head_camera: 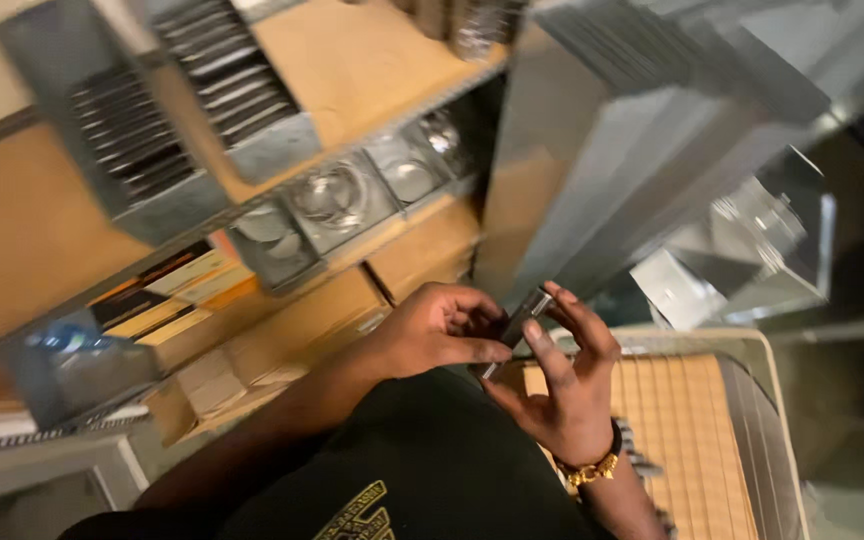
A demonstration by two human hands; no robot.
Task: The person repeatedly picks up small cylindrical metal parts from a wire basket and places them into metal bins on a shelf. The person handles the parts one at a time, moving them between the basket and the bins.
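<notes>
wooden shelves [372,60] stacked with sheet-metal parts fill the background. in front of a slatted tray [692,440], the left hand [432,330] and right hand [567,385] both pinch a small dark metal piece [517,325] — held between the fingertips, at chest height.

**Shelves, sheet metal and a tray**

A wooden shelving unit [372,60] fills the left and centre. On its upper board lie two grey metal louvred vent covers [132,130], side by side. Below the board's edge hangs a row of clear plastic packets [337,195] holding round metal fittings. Lower down sit flat cardboard boxes [167,295] in orange, white and black. To the right stand tall folded sheet-metal duct pieces [612,170], with a smaller shiny duct fitting [752,240] beside them. At lower right is a rimmed tray [777,420] lined with tan ribbed material.
</notes>
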